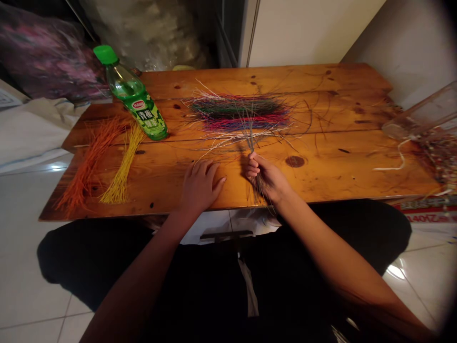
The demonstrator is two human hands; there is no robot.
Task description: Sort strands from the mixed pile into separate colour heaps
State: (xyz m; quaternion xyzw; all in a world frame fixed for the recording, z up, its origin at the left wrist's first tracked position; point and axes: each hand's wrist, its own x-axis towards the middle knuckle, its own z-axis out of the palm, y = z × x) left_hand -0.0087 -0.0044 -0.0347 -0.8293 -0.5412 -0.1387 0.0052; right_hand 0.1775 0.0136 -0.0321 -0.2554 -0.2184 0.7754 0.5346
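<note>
My right hand [266, 176] is closed around a bundle of thin dark wires [252, 136], held upright so the strands fan out above the fist and trail below it. To its left, my left hand [202, 183] rests palm down near the front edge of the wooden table [321, 166], fingers stretched out, holding nothing. Beyond both hands lies a pile of multicoloured wires [221, 112], in green, red, blue and white strands. Farther left are a bundle of orange strands [93, 162] and a smaller bundle of yellow strands [123, 166].
A green-capped drink bottle [137, 97] stands behind the yellow strands. At the right end are a clear plastic container [400, 128] and a white cord [392, 166]. Plastic-wrapped pink items [50, 57] sit behind at left. My legs are under the front edge.
</note>
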